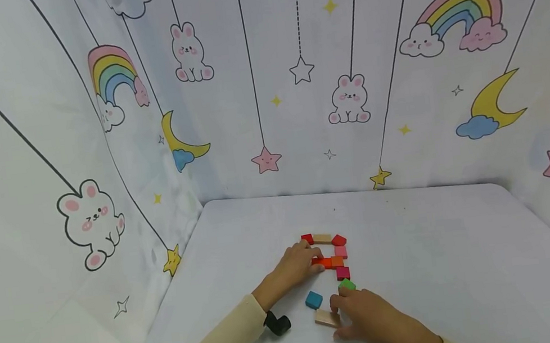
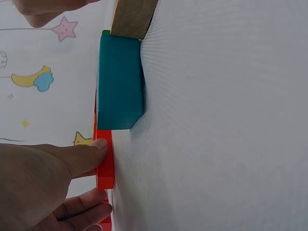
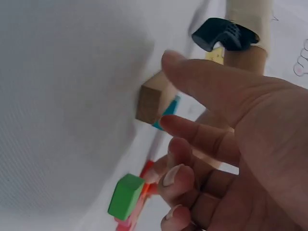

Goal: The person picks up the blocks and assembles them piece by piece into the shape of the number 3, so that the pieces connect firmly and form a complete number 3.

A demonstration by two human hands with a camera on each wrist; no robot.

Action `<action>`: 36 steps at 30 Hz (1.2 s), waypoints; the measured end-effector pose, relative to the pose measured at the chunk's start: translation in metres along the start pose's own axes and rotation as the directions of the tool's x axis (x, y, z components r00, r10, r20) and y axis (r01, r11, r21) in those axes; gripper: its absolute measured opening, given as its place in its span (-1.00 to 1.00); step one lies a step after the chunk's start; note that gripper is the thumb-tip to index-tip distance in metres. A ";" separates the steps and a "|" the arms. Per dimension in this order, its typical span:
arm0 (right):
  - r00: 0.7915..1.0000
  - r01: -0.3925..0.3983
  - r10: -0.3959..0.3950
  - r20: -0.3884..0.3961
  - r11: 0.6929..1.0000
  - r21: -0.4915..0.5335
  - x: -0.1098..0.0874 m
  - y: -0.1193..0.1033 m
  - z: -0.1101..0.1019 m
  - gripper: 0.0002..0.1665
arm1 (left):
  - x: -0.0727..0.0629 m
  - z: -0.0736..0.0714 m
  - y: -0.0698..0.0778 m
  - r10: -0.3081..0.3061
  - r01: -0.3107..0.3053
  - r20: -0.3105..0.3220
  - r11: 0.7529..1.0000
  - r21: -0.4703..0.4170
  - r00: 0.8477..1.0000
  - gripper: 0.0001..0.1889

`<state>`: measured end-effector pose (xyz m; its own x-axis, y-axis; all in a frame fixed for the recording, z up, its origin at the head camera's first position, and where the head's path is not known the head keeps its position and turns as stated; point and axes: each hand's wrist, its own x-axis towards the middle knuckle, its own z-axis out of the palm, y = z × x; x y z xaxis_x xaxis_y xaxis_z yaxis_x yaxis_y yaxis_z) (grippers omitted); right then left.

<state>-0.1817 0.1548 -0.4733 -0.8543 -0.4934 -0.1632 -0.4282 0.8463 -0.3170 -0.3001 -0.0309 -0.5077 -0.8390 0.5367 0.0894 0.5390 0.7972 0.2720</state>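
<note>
My left hand (image 1: 293, 264) lies at the left end of a short row of blocks, its thumb and fingers pinching a red block (image 2: 106, 168). An orange block (image 1: 337, 261) sits at the row's right end. My right hand (image 1: 373, 316) is low over the table, thumb and index finger spread at the right end of a plain wooden block (image 1: 326, 318). In the right wrist view, that wooden block (image 3: 150, 102) shows beyond the gap between thumb and index finger. A blue block (image 1: 313, 300) lies between the hands, and a green block (image 1: 347, 284) is just past the right fingers.
Beyond the left hand, a red block (image 1: 307, 239), a wooden block (image 1: 322, 239) and a red pointed block (image 1: 339, 240) form a top row. A pink block (image 1: 341, 252) and a crimson block (image 1: 343, 273) continue down the right side. A black wrist device (image 1: 277, 323) hangs under the left sleeve.
</note>
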 end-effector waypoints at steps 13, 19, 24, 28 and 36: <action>0.994 0.056 -0.069 -0.084 0.988 -0.141 0.024 0.008 0.003 -0.72 | 0.003 -0.001 -0.001 -0.005 0.005 0.016 1.000 0.020 1.000 -0.72; 0.990 0.113 -0.123 -0.064 0.983 -0.146 0.037 0.008 0.003 -0.66 | 0.003 0.003 -0.002 -0.004 0.004 0.022 1.000 0.006 1.000 -0.71; 0.987 0.142 -0.150 -0.049 0.979 -0.144 0.047 0.007 0.006 -0.59 | 0.000 0.002 -0.002 0.004 -0.004 0.019 1.000 0.016 1.000 -0.72; 0.980 0.166 -0.181 -0.085 0.974 -0.151 0.054 0.004 0.006 -0.59 | -0.001 0.000 -0.003 0.019 -0.019 0.014 0.999 0.033 1.000 -0.75; 0.966 0.222 -0.236 -0.104 0.966 -0.132 0.060 0.001 0.004 -0.66 | -0.001 -0.001 -0.004 0.043 -0.043 0.019 0.999 0.026 0.999 -0.79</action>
<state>-0.2323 0.1251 -0.4871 -0.7550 -0.6556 0.0141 -0.6421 0.7347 -0.2191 -0.3014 -0.0344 -0.5076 -0.8137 0.5753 0.0827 0.5764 0.7803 0.2427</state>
